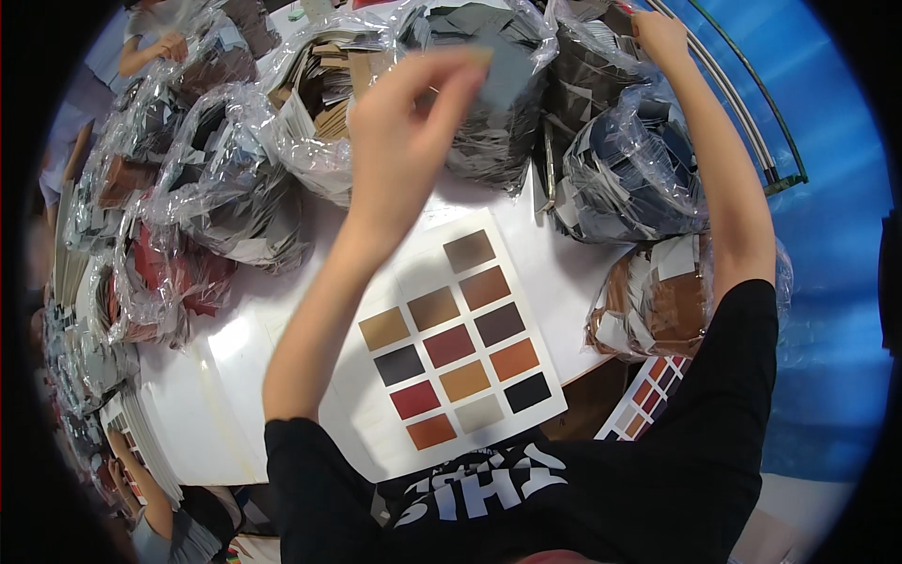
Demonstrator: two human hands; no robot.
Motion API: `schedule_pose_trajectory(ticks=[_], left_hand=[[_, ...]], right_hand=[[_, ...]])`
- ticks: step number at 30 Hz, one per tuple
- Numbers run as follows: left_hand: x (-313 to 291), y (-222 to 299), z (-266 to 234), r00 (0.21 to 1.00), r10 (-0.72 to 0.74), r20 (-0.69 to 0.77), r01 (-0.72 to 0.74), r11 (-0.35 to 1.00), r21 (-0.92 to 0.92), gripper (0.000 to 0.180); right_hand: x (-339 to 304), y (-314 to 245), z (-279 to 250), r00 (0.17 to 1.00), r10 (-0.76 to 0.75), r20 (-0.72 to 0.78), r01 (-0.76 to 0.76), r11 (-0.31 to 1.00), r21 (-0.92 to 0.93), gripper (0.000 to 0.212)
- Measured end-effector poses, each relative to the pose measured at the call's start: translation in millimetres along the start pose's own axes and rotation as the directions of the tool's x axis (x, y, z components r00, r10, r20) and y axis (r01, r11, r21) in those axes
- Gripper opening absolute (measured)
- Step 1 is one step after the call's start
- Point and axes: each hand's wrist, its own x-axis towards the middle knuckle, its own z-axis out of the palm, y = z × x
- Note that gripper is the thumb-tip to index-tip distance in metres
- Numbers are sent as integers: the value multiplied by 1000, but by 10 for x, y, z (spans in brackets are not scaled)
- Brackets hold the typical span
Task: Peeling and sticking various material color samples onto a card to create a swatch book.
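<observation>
A white card (427,277) with rows of coloured rectangles lies tilted on the table in front of me. Above its far end my left hand (399,122) is raised, smeared by motion, its thumb and forefinger brought together in a pinch. Whatever sits between those fingertips is too blurred to name. Just beyond them is a clear plastic bag of grey sheets (503,141). My right hand (660,36) reaches far forward to the upper right, fingers curled at a bag of dark grey pieces (592,66). A small reddish bit shows by its fingertips, mostly cut off.
More plastic bags stand around: tan pieces (329,89), dark blue ones (634,169), brown ones (658,291) and red ones (164,263). Another swatch card (644,399) lies beside my right upper arm. Metal rods (752,103) edge the right side. Other people's arms (155,52) show at left.
</observation>
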Motion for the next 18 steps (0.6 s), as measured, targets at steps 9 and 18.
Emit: schedule_pose_trajectory(ticks=[9, 18], left_hand=[[-2325, 142, -972, 783, -600, -165, 607, 794, -10, 34], [-2742, 189, -1045, 725, -688, -26, 687, 719, 106, 9]], right_hand=[[37, 297, -144, 967, 245, 72, -238, 763, 602, 24], [-1034, -1041, -2117, 990, 123, -67, 44, 183, 982, 13]])
